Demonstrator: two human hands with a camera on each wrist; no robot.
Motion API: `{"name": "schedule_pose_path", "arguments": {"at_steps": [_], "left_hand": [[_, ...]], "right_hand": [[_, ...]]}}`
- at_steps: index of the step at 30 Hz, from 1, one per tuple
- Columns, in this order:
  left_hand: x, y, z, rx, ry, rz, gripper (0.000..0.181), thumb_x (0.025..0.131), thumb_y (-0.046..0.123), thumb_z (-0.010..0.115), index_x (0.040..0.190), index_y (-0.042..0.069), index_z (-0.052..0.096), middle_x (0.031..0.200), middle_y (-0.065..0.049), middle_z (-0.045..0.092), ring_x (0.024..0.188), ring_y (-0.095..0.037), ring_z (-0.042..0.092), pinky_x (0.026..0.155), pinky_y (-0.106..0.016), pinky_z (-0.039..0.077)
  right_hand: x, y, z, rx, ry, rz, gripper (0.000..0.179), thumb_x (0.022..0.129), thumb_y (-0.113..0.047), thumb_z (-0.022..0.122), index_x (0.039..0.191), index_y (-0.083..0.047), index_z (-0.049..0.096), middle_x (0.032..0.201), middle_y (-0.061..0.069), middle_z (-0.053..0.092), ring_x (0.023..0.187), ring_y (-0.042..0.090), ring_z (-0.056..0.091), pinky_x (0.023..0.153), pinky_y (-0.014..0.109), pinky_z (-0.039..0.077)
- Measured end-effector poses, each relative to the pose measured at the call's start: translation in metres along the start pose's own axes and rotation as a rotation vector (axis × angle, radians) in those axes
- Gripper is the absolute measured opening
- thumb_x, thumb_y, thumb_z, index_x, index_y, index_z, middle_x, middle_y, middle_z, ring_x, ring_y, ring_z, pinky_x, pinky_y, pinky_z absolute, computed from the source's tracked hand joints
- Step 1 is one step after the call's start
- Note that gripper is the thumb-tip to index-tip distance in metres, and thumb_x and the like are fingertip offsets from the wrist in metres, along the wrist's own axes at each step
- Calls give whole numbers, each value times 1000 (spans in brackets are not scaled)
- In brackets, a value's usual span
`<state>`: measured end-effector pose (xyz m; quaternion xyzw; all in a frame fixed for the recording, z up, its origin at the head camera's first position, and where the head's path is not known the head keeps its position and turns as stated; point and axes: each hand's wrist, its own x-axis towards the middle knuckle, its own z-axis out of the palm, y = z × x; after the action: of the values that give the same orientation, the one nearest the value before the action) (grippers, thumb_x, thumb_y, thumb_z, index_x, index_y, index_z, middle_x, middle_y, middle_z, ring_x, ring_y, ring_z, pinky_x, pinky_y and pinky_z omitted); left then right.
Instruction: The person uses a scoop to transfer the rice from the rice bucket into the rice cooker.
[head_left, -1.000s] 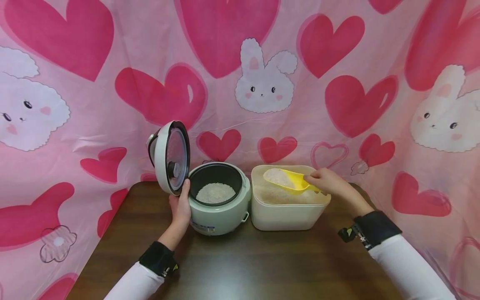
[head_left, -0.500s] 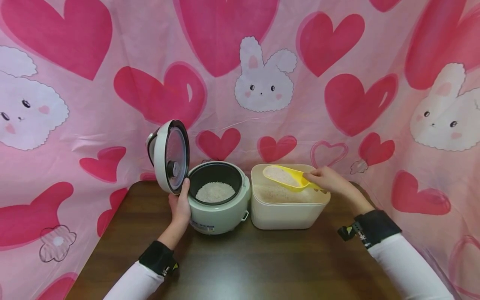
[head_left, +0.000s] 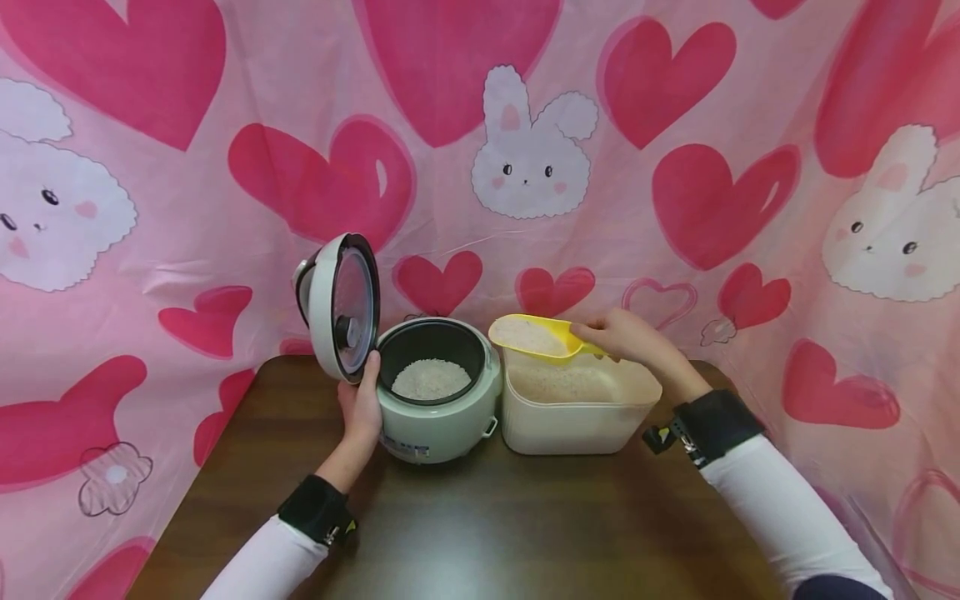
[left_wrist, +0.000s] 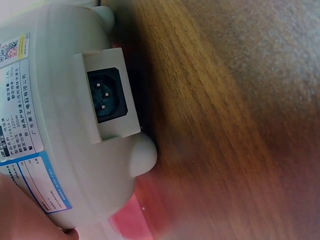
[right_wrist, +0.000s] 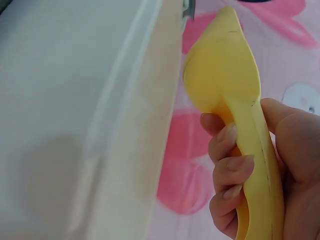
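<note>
A pale green rice cooker (head_left: 427,437) stands with its lid (head_left: 322,308) raised to the left; white rice (head_left: 431,379) lies in its dark inner pot. My left hand (head_left: 362,410) holds the lid's lower edge beside the cooker body, thumb in front and fingers behind, partly hidden. In the left wrist view, only part of that hand (left_wrist: 25,215) shows beside the cooker's label. My right hand (head_left: 626,337) grips the handle of a yellow scoop (right_wrist: 225,65), its fingers curled round it. The scoop carries rice above the left rim of a cream rice bin (head_left: 573,429).
The cooker and bin stand side by side on a dark brown wooden table (head_left: 480,533). Behind the table hangs a pink cloth (head_left: 450,200) with hearts and rabbits. A power socket (left_wrist: 107,95) shows on the cooker's side, low near the table.
My right hand has moved left and slightly up with the loaded scoop, from over the bin's middle to its left rim near the cooker. My left hand keeps its place at the lid.
</note>
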<state>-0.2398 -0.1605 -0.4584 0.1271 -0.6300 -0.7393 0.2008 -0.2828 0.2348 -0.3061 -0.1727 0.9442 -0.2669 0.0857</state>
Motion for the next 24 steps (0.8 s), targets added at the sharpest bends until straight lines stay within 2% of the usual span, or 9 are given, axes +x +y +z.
{"name": "schedule_pose_path", "arguments": {"at_steps": [5, 7, 11, 17, 24], "left_hand": [[1, 0, 0, -8, 1, -3, 62, 103, 49, 59, 147, 5, 53, 150, -11, 56, 136, -21, 48, 124, -40, 28], [1, -1, 0, -9, 3, 1, 62, 103, 49, 59, 146, 5, 54, 149, -12, 57, 136, -22, 48, 124, -40, 29], [2, -1, 0, -5, 4, -1, 61, 103, 49, 59, 145, 4, 55, 149, -12, 57, 135, -21, 49, 123, -40, 30], [2, 1, -1, -10, -13, -10, 61, 104, 49, 59, 145, 4, 54, 149, -12, 57, 136, -22, 48, 124, -40, 29], [2, 0, -2, -13, -24, -11, 62, 104, 49, 58, 146, 5, 53, 150, -11, 56, 136, -23, 47, 125, -43, 28]], "right_hand": [[17, -25, 3, -34, -6, -55, 32, 104, -37, 62, 90, -12, 77, 62, 4, 48, 51, 24, 43, 49, 28, 37], [23, -34, 4, -69, -5, -38, 35, 104, -37, 63, 84, -11, 76, 60, 3, 46, 50, 23, 42, 49, 28, 36], [31, -52, 7, -151, 7, -13, 35, 102, -39, 65, 84, -11, 78, 59, 3, 47, 54, 23, 47, 52, 29, 39], [39, -75, 12, -269, 68, -37, 36, 100, -40, 67, 78, -13, 76, 59, 3, 51, 62, 24, 53, 54, 29, 39], [47, -90, 20, -446, 187, -89, 43, 99, -40, 67, 65, -14, 65, 56, 1, 42, 54, 21, 44, 51, 30, 31]]}}
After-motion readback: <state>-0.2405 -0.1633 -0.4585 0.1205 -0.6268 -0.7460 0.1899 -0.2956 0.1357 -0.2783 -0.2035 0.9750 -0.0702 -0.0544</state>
